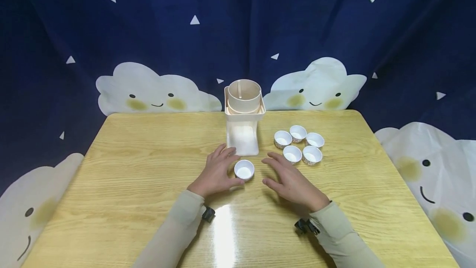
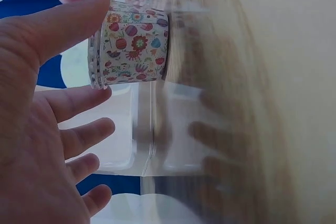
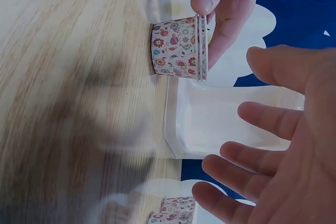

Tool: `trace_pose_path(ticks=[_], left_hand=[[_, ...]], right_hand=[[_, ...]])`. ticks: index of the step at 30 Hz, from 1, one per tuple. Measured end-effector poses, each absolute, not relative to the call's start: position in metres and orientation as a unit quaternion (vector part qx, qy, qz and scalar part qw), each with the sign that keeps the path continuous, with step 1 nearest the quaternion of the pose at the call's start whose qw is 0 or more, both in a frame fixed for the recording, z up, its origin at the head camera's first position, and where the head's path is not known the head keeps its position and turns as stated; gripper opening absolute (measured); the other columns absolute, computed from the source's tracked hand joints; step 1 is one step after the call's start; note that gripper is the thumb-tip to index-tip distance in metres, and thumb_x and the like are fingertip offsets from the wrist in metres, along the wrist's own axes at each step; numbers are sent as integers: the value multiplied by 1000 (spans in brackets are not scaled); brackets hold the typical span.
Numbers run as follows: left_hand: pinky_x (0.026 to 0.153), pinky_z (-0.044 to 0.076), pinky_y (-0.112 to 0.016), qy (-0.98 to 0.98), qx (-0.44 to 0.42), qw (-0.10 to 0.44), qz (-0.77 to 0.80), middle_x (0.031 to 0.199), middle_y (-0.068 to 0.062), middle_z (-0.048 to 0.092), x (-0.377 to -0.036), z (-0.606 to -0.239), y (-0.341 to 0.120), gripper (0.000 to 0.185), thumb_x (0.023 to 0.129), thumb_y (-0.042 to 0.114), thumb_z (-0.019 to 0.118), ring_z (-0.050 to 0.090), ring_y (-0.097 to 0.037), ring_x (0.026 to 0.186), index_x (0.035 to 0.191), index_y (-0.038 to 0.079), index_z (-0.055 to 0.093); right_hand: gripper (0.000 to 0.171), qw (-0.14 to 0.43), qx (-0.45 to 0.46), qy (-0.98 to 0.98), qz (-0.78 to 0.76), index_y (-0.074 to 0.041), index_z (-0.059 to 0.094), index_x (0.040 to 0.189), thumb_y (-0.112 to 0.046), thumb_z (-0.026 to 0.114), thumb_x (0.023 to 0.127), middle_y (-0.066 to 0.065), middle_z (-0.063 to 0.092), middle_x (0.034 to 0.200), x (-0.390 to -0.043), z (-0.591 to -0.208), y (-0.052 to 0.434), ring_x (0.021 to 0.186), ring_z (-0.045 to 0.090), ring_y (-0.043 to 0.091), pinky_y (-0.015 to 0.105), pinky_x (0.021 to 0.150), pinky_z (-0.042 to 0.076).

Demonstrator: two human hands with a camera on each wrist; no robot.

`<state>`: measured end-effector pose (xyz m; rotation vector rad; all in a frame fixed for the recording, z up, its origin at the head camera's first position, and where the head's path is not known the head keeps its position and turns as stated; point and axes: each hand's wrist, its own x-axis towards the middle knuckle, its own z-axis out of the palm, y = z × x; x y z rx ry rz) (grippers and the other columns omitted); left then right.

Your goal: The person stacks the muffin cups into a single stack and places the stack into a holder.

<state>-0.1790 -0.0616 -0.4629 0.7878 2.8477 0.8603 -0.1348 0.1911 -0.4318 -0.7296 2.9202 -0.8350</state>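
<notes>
A person in pale long sleeves sits at a glossy wooden table, both hands resting on the tabletop on either side of a small paper cup. The left hand lies to the cup's left with its fingers loosely spread and straight; the left wrist view shows the thumb against the cup's flower-printed side wall, while the other fingers sit apart from it. The right hand rests flat just to the cup's right, fingers slightly spread and relaxed, holding nothing and clear of the cup; in the right wrist view its fingertips hover a short way from the cup's rim. The cup stands upright near the middle of the table, white inside, directly in front of a cream plastic dispenser. That dispenser stands upright at the far centre of the table, its round upper drum sitting in a square top above a narrower base. To the right of the dispenser, near the right hand's fingertips, a group of five more cups stands upright in a loose cluster, each apart from the one between the hands. Behind the table hangs a dark blue backdrop printed with smiling white clouds and small triangles.
</notes>
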Motion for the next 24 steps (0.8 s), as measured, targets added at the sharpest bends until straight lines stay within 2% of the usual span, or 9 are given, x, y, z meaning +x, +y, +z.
trace_pose_path(ticks=[10, 19, 24], left_hand=[[116, 24, -63, 925, 251, 26, 285, 150, -11, 49, -180, -465, -60, 58, 75, 46, 82, 25, -38, 150, 122, 15, 68], [118, 23, -61, 925, 257, 32, 280, 153, -12, 46, -182, -467, -57, 76, 72, 47, 84, 24, -37, 151, 135, 12, 60], [117, 25, -61, 925, 257, 35, 279, 152, -11, 46, -182, -468, -53, 76, 73, 48, 84, 24, -37, 151, 136, 14, 59]], right_hand=[[53, 23, -229, 935, -269, -9, 52, 140, -29, 68, 93, 22, 40, 153, -136, -432, 191, 140, 43, 41, 58, 111, 40], [53, 15, -240, 933, -267, -9, 52, 139, -28, 68, 93, 23, 41, 152, -140, -434, 190, 140, 42, 41, 59, 111, 39], [52, 12, -243, 932, -268, -9, 53, 139, -28, 68, 93, 23, 42, 152, -140, -436, 190, 140, 42, 42, 60, 110, 40]])
